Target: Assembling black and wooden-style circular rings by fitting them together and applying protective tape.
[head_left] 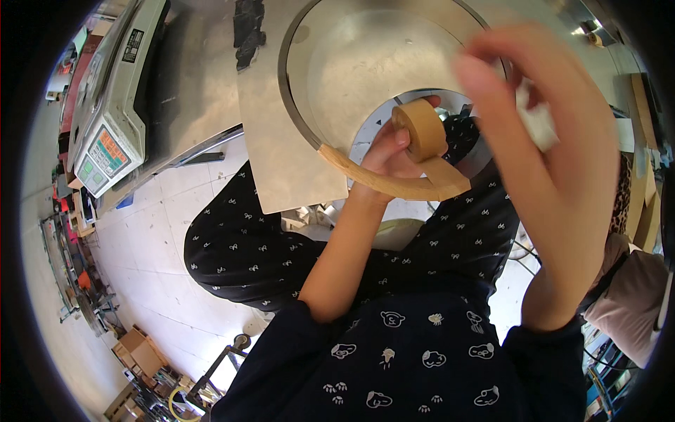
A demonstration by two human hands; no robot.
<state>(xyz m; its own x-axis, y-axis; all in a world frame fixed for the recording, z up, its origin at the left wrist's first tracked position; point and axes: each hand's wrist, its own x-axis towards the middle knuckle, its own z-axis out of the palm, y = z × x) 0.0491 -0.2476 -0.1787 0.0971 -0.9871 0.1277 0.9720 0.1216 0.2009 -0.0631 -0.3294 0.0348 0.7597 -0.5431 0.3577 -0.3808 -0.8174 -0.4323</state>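
Note:
A large thin metal ring [285, 77] lies partly on the steel table and reaches over its near edge toward my lap. Brown tape [365, 179] is wrapped around the ring's near section. Inside the ring's opening, my left hand [390, 151] grips a roll of brown tape [427, 130], thumb against its side. A strip runs from the roll down to the wrapped section. My right hand [524, 74] is raised at the ring's right side, smeared by motion. Its fingers look bent, but whether they hold anything does not show.
A weighing scale [109, 158] stands on the table at the left. A brown board [281, 176] juts over the table edge, with black tape [249, 32] beyond it. Cardboard boxes [140, 352] sit on the floor at lower left. A brownish cushion-like bundle [626, 302] is at right.

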